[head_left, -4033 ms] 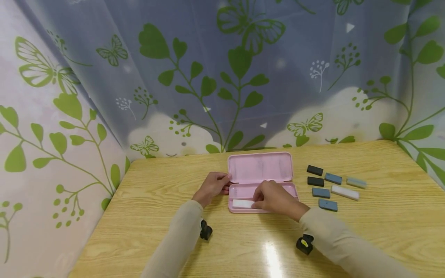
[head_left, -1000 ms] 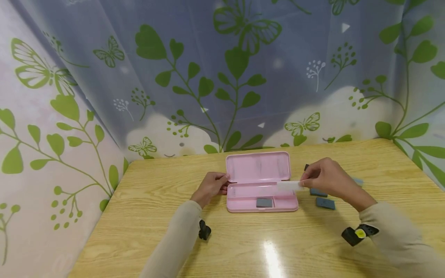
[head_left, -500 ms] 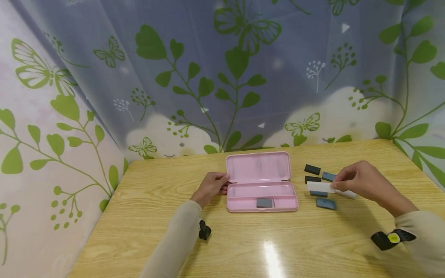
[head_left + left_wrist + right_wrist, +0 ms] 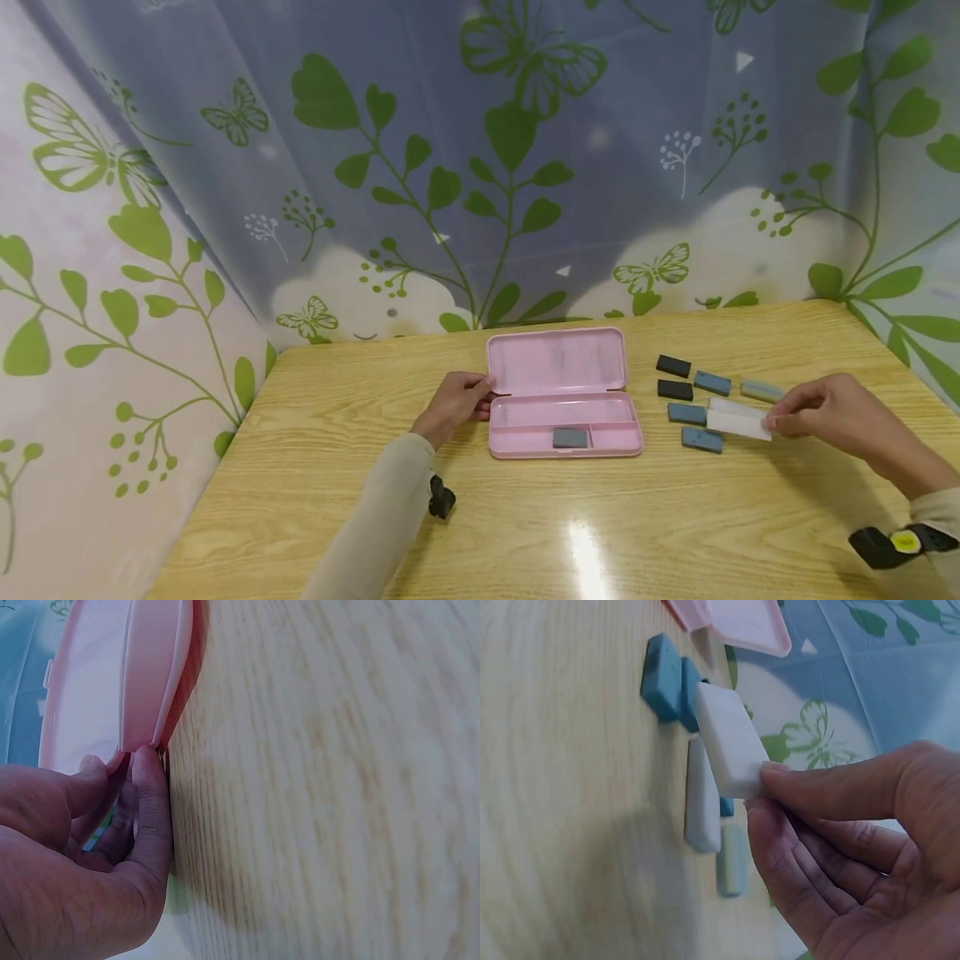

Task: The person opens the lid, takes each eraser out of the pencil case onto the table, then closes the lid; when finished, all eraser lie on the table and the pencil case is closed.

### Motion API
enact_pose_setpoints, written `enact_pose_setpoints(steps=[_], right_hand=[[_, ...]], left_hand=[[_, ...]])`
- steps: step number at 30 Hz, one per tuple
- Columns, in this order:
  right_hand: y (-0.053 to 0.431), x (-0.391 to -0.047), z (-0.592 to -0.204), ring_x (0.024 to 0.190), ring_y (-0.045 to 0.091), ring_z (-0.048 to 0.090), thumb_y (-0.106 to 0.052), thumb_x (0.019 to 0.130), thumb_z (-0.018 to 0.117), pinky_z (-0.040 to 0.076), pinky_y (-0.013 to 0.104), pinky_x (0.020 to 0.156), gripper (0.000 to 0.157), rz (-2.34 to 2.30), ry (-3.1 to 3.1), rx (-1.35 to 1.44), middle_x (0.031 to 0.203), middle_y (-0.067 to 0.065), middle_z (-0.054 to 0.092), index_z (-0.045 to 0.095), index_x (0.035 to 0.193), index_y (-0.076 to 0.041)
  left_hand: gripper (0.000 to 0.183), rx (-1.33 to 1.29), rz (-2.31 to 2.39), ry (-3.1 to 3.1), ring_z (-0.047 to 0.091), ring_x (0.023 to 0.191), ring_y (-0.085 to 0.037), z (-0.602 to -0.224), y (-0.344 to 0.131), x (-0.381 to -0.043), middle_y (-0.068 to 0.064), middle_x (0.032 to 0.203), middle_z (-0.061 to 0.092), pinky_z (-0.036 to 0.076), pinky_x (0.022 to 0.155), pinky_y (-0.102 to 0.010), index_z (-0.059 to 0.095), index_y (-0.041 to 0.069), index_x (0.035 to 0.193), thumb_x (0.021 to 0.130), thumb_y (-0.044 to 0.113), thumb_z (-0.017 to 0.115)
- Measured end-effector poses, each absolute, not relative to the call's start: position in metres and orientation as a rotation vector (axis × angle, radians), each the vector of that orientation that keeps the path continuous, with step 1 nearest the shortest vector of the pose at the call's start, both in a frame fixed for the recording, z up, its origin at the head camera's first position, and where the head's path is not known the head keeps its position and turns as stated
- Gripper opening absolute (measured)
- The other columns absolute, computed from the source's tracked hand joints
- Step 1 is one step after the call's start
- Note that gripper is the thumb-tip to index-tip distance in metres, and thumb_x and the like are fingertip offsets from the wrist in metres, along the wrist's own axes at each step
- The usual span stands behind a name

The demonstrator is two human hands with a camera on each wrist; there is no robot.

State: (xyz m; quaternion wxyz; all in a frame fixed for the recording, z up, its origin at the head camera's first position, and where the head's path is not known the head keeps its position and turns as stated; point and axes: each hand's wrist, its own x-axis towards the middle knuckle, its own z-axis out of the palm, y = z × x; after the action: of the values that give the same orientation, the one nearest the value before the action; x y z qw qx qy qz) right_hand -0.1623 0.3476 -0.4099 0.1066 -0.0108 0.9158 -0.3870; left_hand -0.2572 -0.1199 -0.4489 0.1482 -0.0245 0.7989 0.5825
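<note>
An open pink case (image 4: 558, 367) lies on the wooden table, with one grey-blue block (image 4: 570, 437) in its tray. My left hand (image 4: 483, 398) grips the case's left edge, thumb and fingers pinching the rim (image 4: 142, 742). To the right, my right hand (image 4: 776, 425) pinches a white block (image 4: 738, 419) by its end between thumb and fingers (image 4: 810, 787). It is held just over the loose blocks. A second pale block (image 4: 703, 799) lies on the table under it.
Loose blocks lie right of the case: two black ones (image 4: 672, 365), blue ones (image 4: 712, 382) (image 4: 702, 439) and a grey-green one (image 4: 761, 389). A leaf-and-butterfly curtain closes off the back and left. Bare wood (image 4: 525, 517) stretches toward the front.
My right hand has carried the white block from over the case rightward to above the loose blocks. The left hand stayed on the case edge.
</note>
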Motion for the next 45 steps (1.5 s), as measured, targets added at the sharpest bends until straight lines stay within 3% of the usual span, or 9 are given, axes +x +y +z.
enact_pose_setpoints(steps=[7, 16, 25, 36, 45], right_hand=[[0.361, -0.156, -0.421, 0.081, 0.014, 0.069, -0.017, 0.094, 0.071, 0.06, 0.032, 0.072, 0.02, -1.196, 2.643, 0.059, 0.099, 0.009, 0.073, 0.074, 0.096, 0.002], [0.372, -0.152, -0.426, 0.082, 0.005, 0.062, -0.028, 0.095, 0.073, 0.057, 0.028, 0.07, 0.029, -1.14, 2.674, 0.088, 0.1, 0.006, 0.073, 0.075, 0.096, 0.001], [0.376, -0.153, -0.433, 0.079, 0.005, 0.064, -0.027, 0.093, 0.075, 0.056, 0.027, 0.068, 0.029, -1.145, 2.653, 0.096, 0.098, 0.007, 0.074, 0.076, 0.095, 0.002], [0.372, -0.158, -0.423, 0.079, 0.017, 0.059, -0.024, 0.089, 0.08, 0.052, 0.032, 0.062, 0.024, -0.949, 2.802, 0.052, 0.091, 0.008, 0.071, 0.077, 0.089, 0.0], [0.345, -0.163, -0.413, 0.073, 0.019, 0.061, -0.021, 0.09, 0.078, 0.051, 0.032, 0.058, 0.022, -0.944, 2.811, -0.093, 0.086, 0.006, 0.071, 0.077, 0.089, 0.0]], left_hand=[[0.029, -0.066, 1.678, 2.295, 0.06, 0.069, -0.011, -0.449, -0.12, -0.257, -0.01, 0.089, 0.069, 0.059, 0.067, -0.024, 0.07, -0.005, 0.116, 0.107, 0.017, 0.053], [0.029, -0.062, 1.676, 2.298, 0.059, 0.07, -0.011, -0.449, -0.12, -0.257, -0.01, 0.089, 0.068, 0.059, 0.068, -0.024, 0.07, -0.005, 0.117, 0.107, 0.017, 0.053], [0.03, -0.069, 1.675, 2.296, 0.059, 0.07, -0.011, -0.449, -0.12, -0.257, -0.01, 0.09, 0.068, 0.059, 0.068, -0.024, 0.069, -0.005, 0.118, 0.107, 0.017, 0.053], [0.03, -0.064, 1.676, 2.292, 0.06, 0.07, -0.011, -0.448, -0.12, -0.257, -0.01, 0.091, 0.068, 0.059, 0.068, -0.024, 0.069, -0.005, 0.12, 0.107, 0.017, 0.053], [0.03, -0.065, 1.682, 2.291, 0.06, 0.07, -0.01, -0.447, -0.12, -0.256, -0.01, 0.09, 0.067, 0.059, 0.068, -0.024, 0.068, -0.005, 0.12, 0.108, 0.017, 0.052]])
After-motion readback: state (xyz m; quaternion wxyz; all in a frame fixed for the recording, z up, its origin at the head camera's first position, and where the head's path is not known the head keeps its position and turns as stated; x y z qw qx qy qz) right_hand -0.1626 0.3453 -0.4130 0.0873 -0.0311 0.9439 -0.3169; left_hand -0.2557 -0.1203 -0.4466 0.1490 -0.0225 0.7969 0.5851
